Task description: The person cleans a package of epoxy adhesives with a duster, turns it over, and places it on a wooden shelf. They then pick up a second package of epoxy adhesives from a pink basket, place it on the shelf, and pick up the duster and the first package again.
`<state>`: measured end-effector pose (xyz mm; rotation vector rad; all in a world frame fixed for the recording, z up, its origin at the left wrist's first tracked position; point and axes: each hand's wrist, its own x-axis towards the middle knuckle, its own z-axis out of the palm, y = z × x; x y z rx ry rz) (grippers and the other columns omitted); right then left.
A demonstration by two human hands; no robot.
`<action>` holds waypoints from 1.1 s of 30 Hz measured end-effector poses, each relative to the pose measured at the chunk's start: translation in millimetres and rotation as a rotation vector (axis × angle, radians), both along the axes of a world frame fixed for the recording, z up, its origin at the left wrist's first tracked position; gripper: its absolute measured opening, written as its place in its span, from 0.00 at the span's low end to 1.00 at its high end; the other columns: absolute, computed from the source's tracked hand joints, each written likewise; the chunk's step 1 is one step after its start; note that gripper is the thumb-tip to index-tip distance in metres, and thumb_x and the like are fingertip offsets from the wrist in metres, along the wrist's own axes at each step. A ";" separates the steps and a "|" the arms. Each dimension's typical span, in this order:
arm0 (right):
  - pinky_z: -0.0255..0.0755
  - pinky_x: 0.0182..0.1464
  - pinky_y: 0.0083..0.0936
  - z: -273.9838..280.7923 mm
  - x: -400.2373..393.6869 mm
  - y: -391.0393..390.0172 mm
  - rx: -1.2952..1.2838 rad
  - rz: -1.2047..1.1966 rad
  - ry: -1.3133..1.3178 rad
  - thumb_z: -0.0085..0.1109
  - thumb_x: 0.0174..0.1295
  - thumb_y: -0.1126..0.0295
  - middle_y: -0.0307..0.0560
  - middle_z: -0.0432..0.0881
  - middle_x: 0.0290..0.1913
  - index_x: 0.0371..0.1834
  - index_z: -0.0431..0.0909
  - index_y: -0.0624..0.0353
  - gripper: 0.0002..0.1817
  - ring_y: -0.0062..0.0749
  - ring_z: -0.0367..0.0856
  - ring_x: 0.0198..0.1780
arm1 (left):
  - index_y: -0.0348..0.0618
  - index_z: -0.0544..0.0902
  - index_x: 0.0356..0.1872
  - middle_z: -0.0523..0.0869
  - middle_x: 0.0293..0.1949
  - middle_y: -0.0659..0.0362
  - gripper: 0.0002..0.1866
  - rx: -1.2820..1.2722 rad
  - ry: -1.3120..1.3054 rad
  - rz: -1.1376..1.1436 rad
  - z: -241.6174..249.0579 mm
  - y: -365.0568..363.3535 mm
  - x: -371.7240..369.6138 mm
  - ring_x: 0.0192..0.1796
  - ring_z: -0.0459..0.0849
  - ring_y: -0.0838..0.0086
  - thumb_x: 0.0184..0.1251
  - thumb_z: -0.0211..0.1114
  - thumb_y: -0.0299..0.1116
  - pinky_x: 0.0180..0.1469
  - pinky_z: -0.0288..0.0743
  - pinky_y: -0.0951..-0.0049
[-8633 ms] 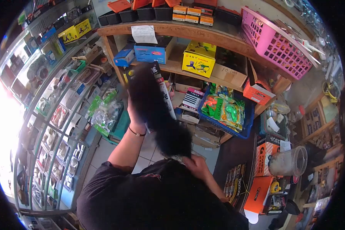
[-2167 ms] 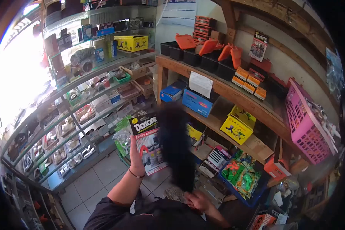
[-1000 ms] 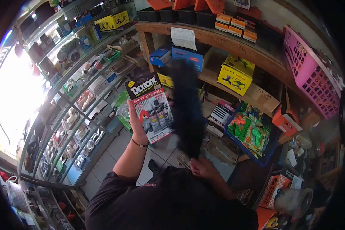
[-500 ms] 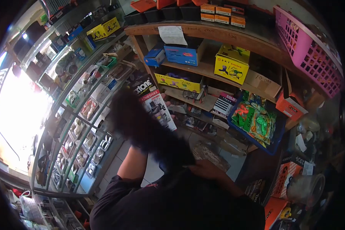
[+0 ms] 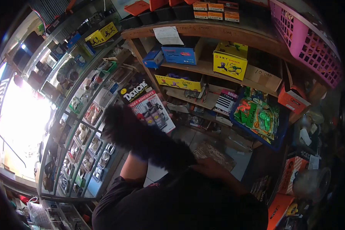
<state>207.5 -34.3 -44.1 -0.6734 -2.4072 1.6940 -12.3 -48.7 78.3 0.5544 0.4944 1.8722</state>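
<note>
My left forearm reaches forward, and its hand [image 5: 169, 114] is mostly hidden behind a Dextone epoxy adhesives display card [image 5: 157, 109]. A few fingers show at the card's right edge, wrapped round it. The card is tilted, its printed front facing me. A black fluffy duster [image 5: 142, 138] slants across the lower left of the card, covering part of it. Near my body, my right hand [image 5: 210, 167] is closed at the duster's lower end; the handle itself is hidden in the dark.
Wooden shelves [image 5: 203, 28] ahead carry yellow and blue boxes. A blue tray [image 5: 274, 145] of bright packets juts out at right, below a pink basket [image 5: 303, 42]. A glass display case [image 5: 74, 126] with small goods stands at left. Orange boxes [image 5: 278, 212] lie at lower right.
The duster has moved down and left across the card, baring the Dextone name. It is less blurred now. The view has shifted slightly.
</note>
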 end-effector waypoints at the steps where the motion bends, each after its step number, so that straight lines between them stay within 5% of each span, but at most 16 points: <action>1: 0.67 0.32 0.31 -3.4 -1.0 1.1 -0.095 -0.065 0.005 0.46 0.62 0.52 0.45 0.74 0.21 0.30 0.74 0.62 0.22 0.31 0.74 0.25 | 0.40 0.64 0.58 0.76 0.50 0.49 0.34 -0.001 -0.001 -0.001 -7.0 1.9 -10.4 0.47 0.78 0.58 0.63 0.43 0.59 0.48 0.74 0.55; 4: 0.67 0.31 0.30 -9.9 0.3 6.2 -0.201 -0.096 0.011 0.45 0.62 0.52 0.44 0.73 0.20 0.29 0.74 0.62 0.21 0.31 0.73 0.24 | 0.39 0.56 0.63 0.69 0.56 0.46 0.40 0.141 -0.137 -0.029 -30.2 7.2 -42.3 0.47 0.76 0.48 0.60 0.43 0.62 0.44 0.73 0.44; 9: 0.67 0.31 0.30 -1.5 2.0 8.4 -0.034 0.077 0.019 0.45 0.62 0.52 0.45 0.74 0.20 0.30 0.75 0.62 0.22 0.31 0.74 0.24 | 0.39 0.59 0.62 0.69 0.55 0.43 0.43 0.022 0.067 -0.141 -21.5 3.2 -32.7 0.47 0.76 0.46 0.56 0.43 0.67 0.43 0.74 0.45; 11: 0.67 0.32 0.31 -29.5 -4.3 8.9 -0.563 -0.266 0.009 0.46 0.62 0.52 0.45 0.76 0.22 0.33 0.76 0.62 0.22 0.31 0.74 0.25 | 0.39 0.57 0.63 0.66 0.58 0.43 0.45 0.065 0.066 -0.097 -23.6 2.6 -30.8 0.52 0.72 0.49 0.55 0.41 0.69 0.47 0.71 0.44; 12: 0.67 0.32 0.31 -22.2 -1.3 8.2 -0.561 -0.265 0.005 0.46 0.62 0.52 0.45 0.76 0.22 0.33 0.76 0.62 0.22 0.31 0.74 0.25 | 0.39 0.57 0.63 0.64 0.60 0.44 0.46 0.091 0.097 -0.086 -24.6 2.3 -31.5 0.56 0.70 0.53 0.55 0.39 0.70 0.50 0.69 0.45; 14: 0.68 0.33 0.31 0.1 2.8 5.5 0.032 0.020 -0.005 0.45 0.62 0.52 0.46 0.77 0.23 0.35 0.77 0.62 0.22 0.31 0.74 0.25 | 0.38 0.57 0.63 0.65 0.59 0.43 0.45 0.084 0.100 -0.058 -19.1 1.0 -27.6 0.55 0.71 0.51 0.56 0.39 0.69 0.50 0.70 0.46; 18: 0.68 0.34 0.30 -6.2 2.0 4.0 -0.168 0.048 -0.010 0.44 0.62 0.51 0.48 0.76 0.23 0.35 0.77 0.62 0.23 0.32 0.75 0.27 | 0.38 0.57 0.63 0.65 0.59 0.42 0.43 0.060 0.120 0.103 -40.5 1.8 -51.4 0.53 0.72 0.48 0.58 0.39 0.66 0.49 0.72 0.49; 20: 0.68 0.36 0.29 -34.6 -1.5 7.9 -0.506 -0.105 0.016 0.44 0.62 0.51 0.48 0.76 0.23 0.37 0.77 0.62 0.23 0.31 0.75 0.28 | 0.38 0.56 0.63 0.65 0.59 0.42 0.42 0.050 0.128 0.220 -49.1 -1.2 -57.0 0.53 0.72 0.47 0.59 0.39 0.66 0.49 0.71 0.47; 21: 0.68 0.36 0.29 -28.0 -1.3 8.3 -0.501 -0.097 0.011 0.44 0.62 0.51 0.48 0.76 0.23 0.37 0.77 0.62 0.23 0.31 0.75 0.28 | 0.38 0.57 0.62 0.66 0.58 0.43 0.42 0.047 0.103 0.126 -43.5 -2.4 -49.2 0.53 0.72 0.48 0.58 0.40 0.66 0.49 0.71 0.47; 23: 0.68 0.36 0.29 -9.7 -1.7 3.6 0.062 0.164 -0.008 0.43 0.63 0.51 0.47 0.75 0.23 0.37 0.77 0.62 0.23 0.30 0.75 0.29 | 0.37 0.58 0.62 0.68 0.57 0.45 0.43 0.035 0.057 -0.069 -35.1 -4.2 -37.9 0.53 0.72 0.50 0.57 0.42 0.66 0.49 0.71 0.48; 27: 0.68 0.36 0.29 -5.8 -9.7 -0.3 -0.188 0.036 -0.027 0.43 0.63 0.51 0.48 0.75 0.24 0.38 0.76 0.63 0.23 0.32 0.75 0.29 | 0.37 0.62 0.60 0.73 0.53 0.46 0.34 0.024 0.231 0.381 -44.3 -6.9 -53.3 0.50 0.77 0.58 0.65 0.40 0.58 0.50 0.74 0.60; 28: 0.68 0.35 0.29 -14.7 -12.8 2.8 -0.314 0.001 -0.019 0.43 0.63 0.51 0.48 0.75 0.24 0.36 0.76 0.64 0.23 0.32 0.75 0.29 | 0.37 0.64 0.58 0.76 0.49 0.48 0.30 0.165 0.070 0.191 -30.6 -8.6 -36.7 0.48 0.79 0.64 0.66 0.41 0.54 0.49 0.75 0.64; 30: 0.67 0.34 0.29 -11.0 -13.3 6.6 -0.432 -0.026 -0.020 0.44 0.62 0.51 0.48 0.75 0.23 0.35 0.76 0.64 0.23 0.33 0.75 0.28 | 0.38 0.61 0.60 0.69 0.56 0.46 0.34 0.265 0.141 0.048 -46.3 -11.6 -47.8 0.55 0.72 0.57 0.64 0.42 0.57 0.51 0.71 0.51; 33: 0.66 0.30 0.30 6.5 -12.8 6.2 -0.106 0.153 -0.125 0.45 0.62 0.51 0.46 0.75 0.23 0.31 0.75 0.63 0.22 0.31 0.74 0.25 | 0.38 0.59 0.61 0.63 0.60 0.45 0.37 0.155 0.045 0.044 -24.5 -27.3 -32.7 0.58 0.68 0.52 0.62 0.41 0.60 0.53 0.67 0.45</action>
